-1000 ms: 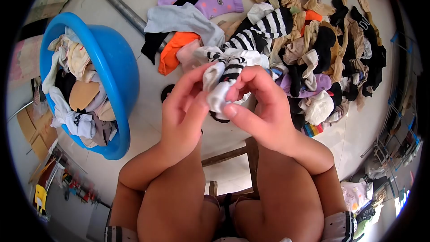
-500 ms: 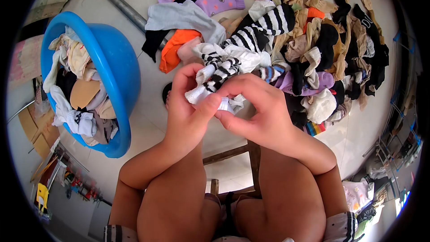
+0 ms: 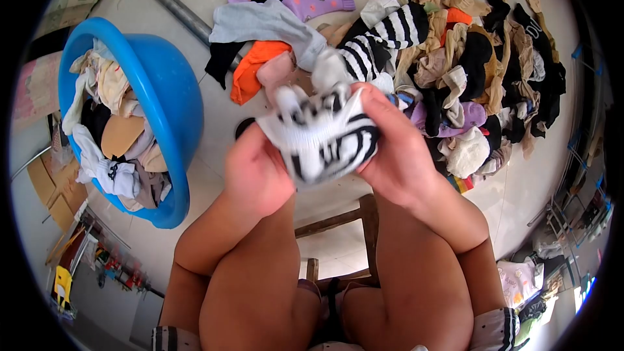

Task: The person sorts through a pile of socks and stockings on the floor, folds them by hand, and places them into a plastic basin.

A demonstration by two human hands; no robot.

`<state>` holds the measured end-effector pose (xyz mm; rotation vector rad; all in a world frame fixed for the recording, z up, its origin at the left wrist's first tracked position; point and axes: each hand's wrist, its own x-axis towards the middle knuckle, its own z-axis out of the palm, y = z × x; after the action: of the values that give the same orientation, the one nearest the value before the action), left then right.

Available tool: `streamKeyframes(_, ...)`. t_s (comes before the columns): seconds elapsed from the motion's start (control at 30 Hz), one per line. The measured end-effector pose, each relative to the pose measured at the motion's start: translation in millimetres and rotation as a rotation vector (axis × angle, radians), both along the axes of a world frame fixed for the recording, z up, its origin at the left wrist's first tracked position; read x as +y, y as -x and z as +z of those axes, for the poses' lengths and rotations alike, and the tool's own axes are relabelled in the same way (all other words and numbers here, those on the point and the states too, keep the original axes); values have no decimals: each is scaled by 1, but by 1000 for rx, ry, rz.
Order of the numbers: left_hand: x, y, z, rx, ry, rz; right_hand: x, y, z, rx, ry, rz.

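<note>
Between my two hands, a black-and-white striped sock point(image 3: 328, 146) is stretched wide at its white cuff, partly blurred by motion. My left hand point(image 3: 257, 172) grips the cuff's left side, with its fingers tucked behind the fabric. On the opposite side my right hand point(image 3: 400, 149) pinches the cuff, thumb in front. Just beyond the hands lie a grey sock point(image 3: 270, 26), an orange sock point(image 3: 257, 68) and a pink sock point(image 3: 278, 68). Another striped sock point(image 3: 396, 29) rests on the pile behind.
A blue basin point(image 3: 172, 84) holding several socks stands tilted at the left. A large heap of mixed socks point(image 3: 478, 58) spreads over the floor at the right. A metal pipe point(image 3: 169, 3) crosses the back left. Below my hands is a wooden frame point(image 3: 369, 234) between my legs.
The striped sock has gone from a bunched bundle to being spread open at the cuff. My hands have moved apart, and the sock now faces me more broadly.
</note>
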<state>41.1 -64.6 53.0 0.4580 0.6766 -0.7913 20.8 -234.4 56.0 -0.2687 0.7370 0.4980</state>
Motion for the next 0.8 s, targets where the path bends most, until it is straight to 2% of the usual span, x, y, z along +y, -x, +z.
streamKeyframes(0.03,2,3,-6,-69,329,-72,9,1,-5,-64,25,17)
streamKeyframes(0.1,3,16,-5,-72,215,-377,11,2,-1,-41,109,106)
streamKeyframes(0.13,1,13,2,21,70,-630,12,-1,2,7,175,145)
streamKeyframes(0.17,-9,4,14,8,-63,-887,14,0,-9,-88,399,193)
streamKeyframes(0.2,-18,-2,22,-5,-201,-1137,10,2,-12,-60,356,194)
streamKeyframes(0.27,-8,19,-10,-351,208,-1259,9,3,-8,-88,418,207)
streamKeyframes(0.33,-4,9,7,-934,635,-744,27,20,-26,-401,490,301)
streamKeyframes(0.37,0,12,5,-932,637,-745,35,24,-22,-485,511,467)
streamKeyframes(0.4,8,19,-1,-724,638,-591,43,27,-18,-522,407,448)
streamKeyframes(0.47,23,29,-13,-312,623,-293,34,16,-11,-276,213,434)
streamKeyframes(0.5,28,31,-17,-103,608,-149,31,13,-9,-179,274,245)
streamKeyframes(0.53,18,3,-4,-12,374,-171,26,9,-7,-83,336,55)
streamKeyframes(0.6,12,-9,-9,-120,-208,-392,5,8,-11,-79,559,-96)
streamKeyframes(0.67,15,0,-5,-221,-220,-405,1,17,-7,-305,849,-182)
streamKeyframes(0.7,15,5,-3,-324,-242,-414,1,23,2,-431,890,-79)
streamKeyframes(0.73,14,7,-2,-327,-234,-420,-1,28,9,-485,794,78)
streamKeyframes(0.8,9,10,5,-489,-246,-474,8,30,15,-588,571,257)
